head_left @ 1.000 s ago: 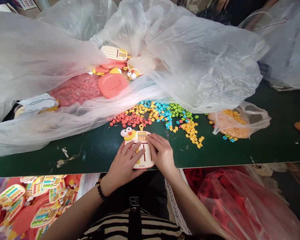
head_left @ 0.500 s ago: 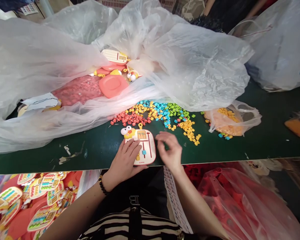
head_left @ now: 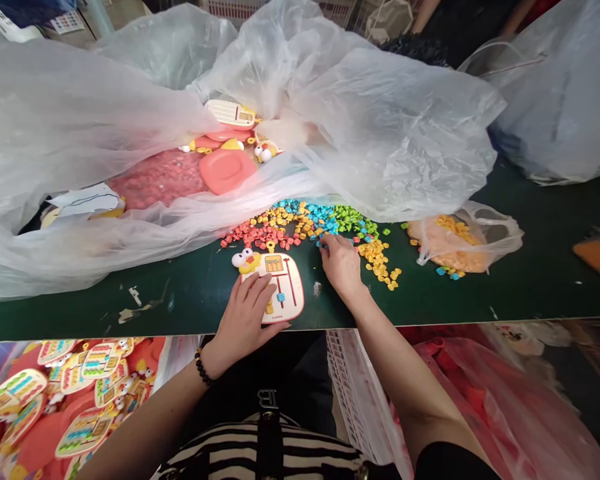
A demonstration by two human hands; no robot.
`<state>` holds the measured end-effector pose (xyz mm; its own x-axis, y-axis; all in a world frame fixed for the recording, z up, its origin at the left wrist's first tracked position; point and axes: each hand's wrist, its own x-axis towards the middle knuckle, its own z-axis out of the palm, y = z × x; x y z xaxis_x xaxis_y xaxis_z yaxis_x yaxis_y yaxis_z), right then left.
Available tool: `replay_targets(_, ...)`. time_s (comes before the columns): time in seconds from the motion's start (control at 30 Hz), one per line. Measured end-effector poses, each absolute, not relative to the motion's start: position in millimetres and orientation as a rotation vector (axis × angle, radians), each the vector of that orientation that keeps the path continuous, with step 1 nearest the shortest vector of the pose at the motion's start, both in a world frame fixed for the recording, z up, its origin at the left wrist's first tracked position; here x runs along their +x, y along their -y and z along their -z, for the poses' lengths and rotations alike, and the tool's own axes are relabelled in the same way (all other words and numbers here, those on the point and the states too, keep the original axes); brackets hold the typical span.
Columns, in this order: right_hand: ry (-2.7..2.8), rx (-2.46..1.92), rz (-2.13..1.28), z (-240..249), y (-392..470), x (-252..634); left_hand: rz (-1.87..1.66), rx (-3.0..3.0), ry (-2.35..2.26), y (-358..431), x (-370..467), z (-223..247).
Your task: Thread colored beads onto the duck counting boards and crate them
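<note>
A cream toy board (head_left: 291, 310) with a red rim, narrow slots and a bulging-eyed yellow duck head lies on the green table. My left hand (head_left: 247, 307) holds its left side, fingers across the face and thumb along the lower edge. One blue bead (head_left: 281, 297) and a yellow one sit in the slots; the fingers partly cover that area. To the right, my right hand (head_left: 341, 263) reaches to the near edge of the loose blue beads (head_left: 320, 215), fingertips closed on a blue bead (head_left: 322, 245). Red beads (head_left: 255, 236), yellow beads (head_left: 379, 260) and green beads (head_left: 353, 220) lie around them.
A large clear plastic bag (head_left: 380, 127) covers the back, with red and cream toy parts inside its opening. A small bag of yellow beads (head_left: 453, 243) lies to the right. Below left, a bin holds several beaded boards (head_left: 85, 430). Red parts in plastic (head_left: 480, 393) are below right.
My right hand has moved from beside the board up to the blue beads. The board and my left hand have shifted slightly left and up in view.
</note>
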<state>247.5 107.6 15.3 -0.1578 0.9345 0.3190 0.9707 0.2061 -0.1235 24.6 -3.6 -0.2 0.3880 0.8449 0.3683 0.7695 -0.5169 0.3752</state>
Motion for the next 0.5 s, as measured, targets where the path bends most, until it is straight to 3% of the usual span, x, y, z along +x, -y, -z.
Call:
replay_targets(0.27,2.247,-1.664,0.05,-22,-115,248,-0.743,2.469,-1.42,0,23,-1)
replay_targets(0.5,2.242,-1.246,-0.068,-19,-82,212,-0.73,2.508,-1.415,-1,23,0)
